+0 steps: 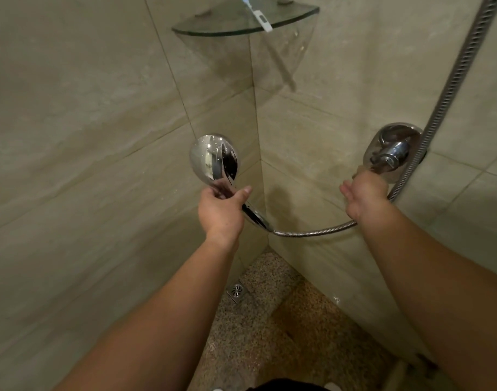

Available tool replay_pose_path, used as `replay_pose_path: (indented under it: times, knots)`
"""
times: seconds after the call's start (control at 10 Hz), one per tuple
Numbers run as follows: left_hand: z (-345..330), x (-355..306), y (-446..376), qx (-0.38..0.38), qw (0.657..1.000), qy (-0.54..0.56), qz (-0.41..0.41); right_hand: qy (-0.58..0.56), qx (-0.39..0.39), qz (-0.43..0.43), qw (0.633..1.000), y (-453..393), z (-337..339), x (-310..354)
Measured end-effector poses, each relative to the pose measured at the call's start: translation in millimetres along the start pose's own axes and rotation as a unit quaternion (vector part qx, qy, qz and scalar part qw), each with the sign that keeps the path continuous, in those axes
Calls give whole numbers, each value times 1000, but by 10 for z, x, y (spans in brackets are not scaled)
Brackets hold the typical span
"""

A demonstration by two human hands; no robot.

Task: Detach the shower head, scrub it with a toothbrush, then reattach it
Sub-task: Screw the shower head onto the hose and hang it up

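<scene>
My left hand (222, 207) grips the handle of the chrome shower head (213, 160), whose round back faces me, wet with drops. A metal hose (312, 231) runs from the handle's end rightward, passes behind my right wrist and climbs the right wall. My right hand (364, 193) reaches up to the chrome tap lever (389, 158) on the oval wall plate, fingers at its lower end; the grip itself is hidden. A white and blue toothbrush (260, 18) lies on the glass corner shelf (213, 31) above.
Beige tiled walls meet in a corner straight ahead. A square metal floor drain (236, 292) sits in the speckled floor below. The hose (464, 66) rises steeply along the right wall.
</scene>
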State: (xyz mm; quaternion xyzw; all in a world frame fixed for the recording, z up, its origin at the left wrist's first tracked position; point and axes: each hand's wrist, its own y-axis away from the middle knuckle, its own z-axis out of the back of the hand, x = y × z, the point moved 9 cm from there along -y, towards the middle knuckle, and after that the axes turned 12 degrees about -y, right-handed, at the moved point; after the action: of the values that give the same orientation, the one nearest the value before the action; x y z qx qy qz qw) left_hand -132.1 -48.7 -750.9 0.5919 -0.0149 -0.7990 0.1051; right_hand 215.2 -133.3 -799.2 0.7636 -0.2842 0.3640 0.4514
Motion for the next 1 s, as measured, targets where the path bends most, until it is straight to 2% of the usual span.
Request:
replay_pose_path:
  times: [0.2,0.3,0.5,0.6,0.7,0.8,0.9,1.0]
  knots:
    - [-88,-13,-15,12,1000,-3,-5,26,37,44,998,-215,-76,3]
    - [-119,-84,-15,7,1000,-12,-12,63,48,33,996,-420,-53,-63]
    - [-183,-141,40,-4,1000,-19,-17,105,22,20,994,-997,31,-277]
    - [-202,-134,47,-6,1000,-17,-14,323,36,77,942,-1263,-33,-329]
    - [-226,-117,50,-7,1000,-11,-9,103,-13,75,992,-1110,42,-279]
    - [-267,-100,82,-4,1000,-9,-5,51,-61,93,992,-791,102,-121]
    - [-289,-62,89,-4,1000,-13,-2,64,-40,117,990,-618,54,-16]
    - [-266,-14,71,-6,1000,-14,8,41,-46,110,992,-811,122,-68]
